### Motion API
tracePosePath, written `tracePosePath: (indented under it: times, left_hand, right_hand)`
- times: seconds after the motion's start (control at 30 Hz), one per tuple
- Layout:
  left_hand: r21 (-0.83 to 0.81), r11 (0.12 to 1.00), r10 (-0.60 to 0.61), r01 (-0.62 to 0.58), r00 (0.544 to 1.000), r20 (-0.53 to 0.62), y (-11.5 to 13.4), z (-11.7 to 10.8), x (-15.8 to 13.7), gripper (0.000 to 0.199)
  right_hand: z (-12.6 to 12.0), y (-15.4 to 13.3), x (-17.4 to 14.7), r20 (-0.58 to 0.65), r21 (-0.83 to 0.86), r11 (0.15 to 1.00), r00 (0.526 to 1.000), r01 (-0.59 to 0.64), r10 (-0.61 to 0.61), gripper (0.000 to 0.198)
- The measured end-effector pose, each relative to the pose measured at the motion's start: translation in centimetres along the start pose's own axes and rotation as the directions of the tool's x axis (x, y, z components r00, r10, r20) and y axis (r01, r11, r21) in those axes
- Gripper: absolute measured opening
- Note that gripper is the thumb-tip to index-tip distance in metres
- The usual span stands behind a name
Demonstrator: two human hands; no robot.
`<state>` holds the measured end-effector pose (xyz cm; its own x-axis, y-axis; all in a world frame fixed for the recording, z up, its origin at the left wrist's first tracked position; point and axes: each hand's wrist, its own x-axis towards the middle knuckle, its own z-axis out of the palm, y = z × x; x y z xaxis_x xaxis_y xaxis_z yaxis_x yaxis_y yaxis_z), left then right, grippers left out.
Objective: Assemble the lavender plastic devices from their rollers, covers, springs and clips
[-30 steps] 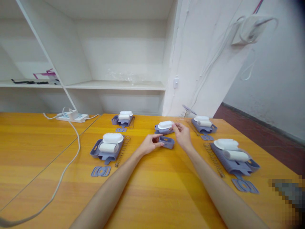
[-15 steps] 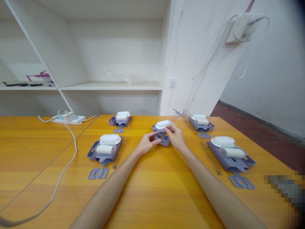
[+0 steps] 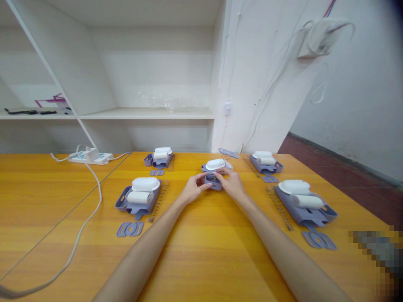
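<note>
My left hand is closed round the left side of a small grey-purple box-shaped holder on the table. At the holder's top opening, the fingers of my right hand are pinched at the lower end of a thin coil spring; the fingertips partly hide it. The spring runs up toward a flat, slotted grey-purple plate at the table's back edge. Just behind the holder sits a white oval piece on a grey-purple body, partly covered by my hands.
Similar sets lie around: white pieces with rollers at left, back left, back right and right, with springs and slotted plates beside them. A power strip and its white cable lie on the left.
The slotted plate at the back has swung from a steep tilt to nearly flat and shifted left. My right fingers and the spring have moved slightly left, over the holder.
</note>
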<state>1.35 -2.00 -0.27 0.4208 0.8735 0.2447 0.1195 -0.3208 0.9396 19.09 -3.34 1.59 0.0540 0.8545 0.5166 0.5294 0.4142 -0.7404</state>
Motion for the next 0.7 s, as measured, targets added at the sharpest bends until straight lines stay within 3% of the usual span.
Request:
tracePosePath:
  times: [0.7]
  left_hand:
    - [-0.021, 1.000, 0.005, -0.006, 1.000, -0.030, -0.39, 0.05, 0.12, 0.054]
  right_hand:
    - [0.10, 0.56, -0.27, 0.019, -0.077, 0.997, 0.999, 0.029, -0.027, 0.018]
